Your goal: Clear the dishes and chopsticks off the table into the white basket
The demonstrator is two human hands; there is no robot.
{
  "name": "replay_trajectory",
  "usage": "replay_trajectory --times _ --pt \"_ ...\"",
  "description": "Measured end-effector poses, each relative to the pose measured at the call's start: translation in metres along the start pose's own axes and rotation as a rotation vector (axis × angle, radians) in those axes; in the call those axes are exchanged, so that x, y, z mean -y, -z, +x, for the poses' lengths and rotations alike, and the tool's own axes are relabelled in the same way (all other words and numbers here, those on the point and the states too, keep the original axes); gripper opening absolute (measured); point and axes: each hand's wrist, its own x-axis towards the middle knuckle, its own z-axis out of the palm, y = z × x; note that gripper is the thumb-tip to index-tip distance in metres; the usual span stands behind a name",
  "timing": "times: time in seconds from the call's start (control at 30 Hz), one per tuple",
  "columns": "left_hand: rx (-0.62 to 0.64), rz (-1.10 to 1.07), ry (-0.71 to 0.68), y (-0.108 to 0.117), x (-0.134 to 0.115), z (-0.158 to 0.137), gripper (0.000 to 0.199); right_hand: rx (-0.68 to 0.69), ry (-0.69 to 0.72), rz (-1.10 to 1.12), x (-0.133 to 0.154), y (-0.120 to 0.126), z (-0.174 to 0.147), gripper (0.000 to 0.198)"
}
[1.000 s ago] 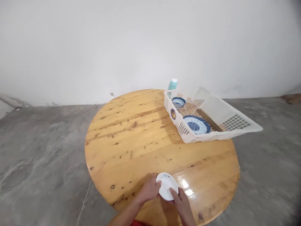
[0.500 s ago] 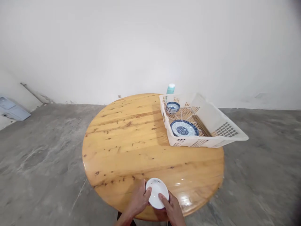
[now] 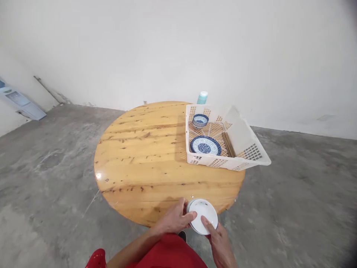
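A small stack of white saucers [image 3: 203, 219] is held between both hands at the table's near edge, tilted so the top one's inside shows, with a small dark print near its far rim. My left hand [image 3: 178, 216] grips the left side, thumb over the rim. On the right side, my right hand [image 3: 217, 236] has its thumb pressed on the inner surface, its other fingers underneath and mostly hidden.
On the round wooden table [image 3: 139, 156], a white plastic basket [image 3: 213, 162] holds blue-patterned bowls [image 3: 200, 121], blue-patterned plates [image 3: 205, 145] and chopsticks [image 3: 229, 145]. A teal bottle [image 3: 202, 98] stands behind it. A pale blue appliance [image 3: 25, 104] is at far left.
Both hands have moved to the right in view with the saucers, and the stacked edges now show. My view has shifted, bringing red clothing into sight. The basket's contents look unchanged.
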Motion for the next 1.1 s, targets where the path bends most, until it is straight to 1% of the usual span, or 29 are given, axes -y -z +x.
replay_trajectory --times 0.13,0.23,0.33,0.43,0.5,0.57,0.63,0.7,0.77,0.83,0.9,1.0,1.1 --pt "-0.043 0.099 -0.167 0.015 -0.029 0.024 0.038 -0.039 0.106 0.011 0.045 -0.004 0.015 0.063" --pt "-0.041 0.112 -0.27 0.032 -0.06 0.041 0.041 -0.001 0.157 -0.006 0.09 -0.01 0.023 0.06" --pt "-0.041 0.091 -0.386 0.052 -0.091 0.06 0.045 -0.017 0.203 0.0 0.14 -0.02 0.032 0.057" --pt "-0.039 0.038 -0.479 0.069 -0.119 0.089 0.046 -0.002 0.267 0.009 0.187 -0.03 0.051 0.052" --pt "-0.045 0.014 -0.517 0.076 -0.135 0.114 0.045 0.017 0.283 0.004 0.215 -0.033 0.071 0.047" --pt "-0.071 0.015 -0.576 0.081 -0.146 0.142 0.043 0.037 0.273 -0.007 0.238 -0.033 0.099 0.041" --pt "-0.138 0.055 -0.603 0.084 -0.153 0.167 0.042 0.051 0.253 -0.02 0.256 -0.029 0.132 0.034" --pt "-0.252 0.12 -0.559 0.086 -0.154 0.188 0.044 0.07 0.238 -0.028 0.272 -0.023 0.171 0.031" --pt "-0.388 0.175 -0.487 0.086 -0.15 0.203 0.044 0.091 0.213 -0.03 0.287 -0.017 0.214 0.03" --pt "-0.538 0.208 -0.442 0.084 -0.143 0.211 0.043 0.097 0.183 -0.021 0.301 -0.012 0.259 0.029" --pt "-0.699 0.251 -0.418 0.078 -0.136 0.215 0.041 0.062 0.166 0.003 0.314 -0.01 0.303 0.027" --pt "-0.908 0.365 -0.406 0.063 -0.125 0.219 0.039 -0.045 0.171 0.043 0.331 -0.013 0.367 0.028" --pt "-1.04 0.483 -0.377 0.045 -0.118 0.223 0.036 -0.171 0.184 0.066 0.339 -0.02 0.42 0.034"
